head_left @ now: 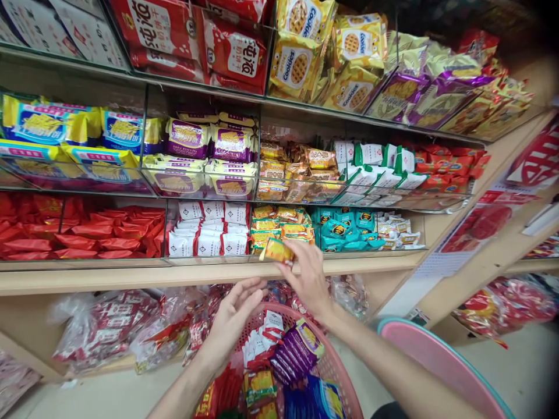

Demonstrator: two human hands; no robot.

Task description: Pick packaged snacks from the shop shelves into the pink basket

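Observation:
My right hand (308, 273) pinches a small yellow snack packet (278, 252) in front of the bottom shelf's glass edge. Just behind it is the compartment of matching yellow-green packets (283, 224). My left hand (236, 305) holds nothing; its fingers are apart, palm turned inward, over the near-left rim of a pink basket (345, 381). Inside the basket lie white-and-red packets (264, 340), purple biscuit packs (297, 352), yellow-green packets (259, 387), blue packs (314, 398) and red packs (222, 390).
Glass-fronted shelves hold red packets (109, 233), white packets (213, 230), teal packets (347, 227) and cookie packs (297, 64). Below, plastic bags of snacks (109, 326) sit under the wooden shelf edge (109, 278). A pink tub with a teal rim (437, 355) stands at right.

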